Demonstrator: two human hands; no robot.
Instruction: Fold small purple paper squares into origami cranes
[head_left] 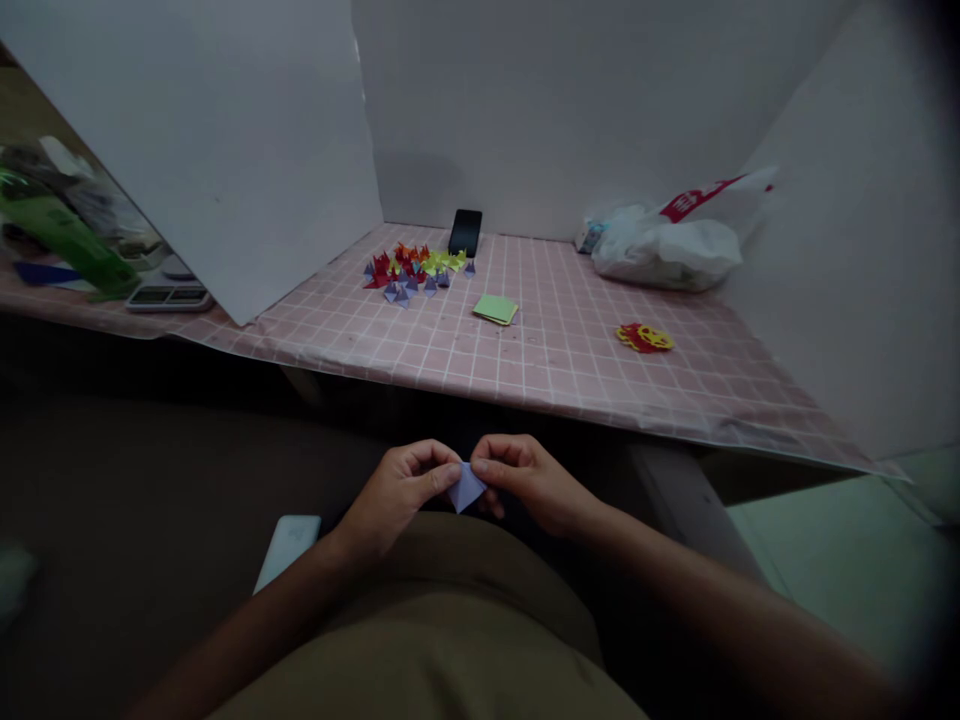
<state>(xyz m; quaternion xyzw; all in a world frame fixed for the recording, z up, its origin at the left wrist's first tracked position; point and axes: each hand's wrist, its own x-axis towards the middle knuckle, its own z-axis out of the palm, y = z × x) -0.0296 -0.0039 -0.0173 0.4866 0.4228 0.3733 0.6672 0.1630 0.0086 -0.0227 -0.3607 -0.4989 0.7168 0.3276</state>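
Observation:
Between my two hands, low over my lap, is a small folded piece of lavender origami paper (466,489), its pointed end hanging down. My left hand (401,492) pinches its left edge between thumb and fingers. On the other side, my right hand (529,482) grips the upper right edge the same way. Beyond them on the table lies a small stack of square paper (494,308) with a light green sheet on top. Further back sits a cluster of little folded paper cranes (411,272) in red, orange, yellow and lavender.
A pink checkered tablecloth (555,350) covers the table. At the back are a dark phone (466,232) and a white plastic bag (667,250). Red and yellow cutouts (644,338) lie at right. A green bottle (67,235) and a scale (169,298) stand left, behind a white panel (225,150).

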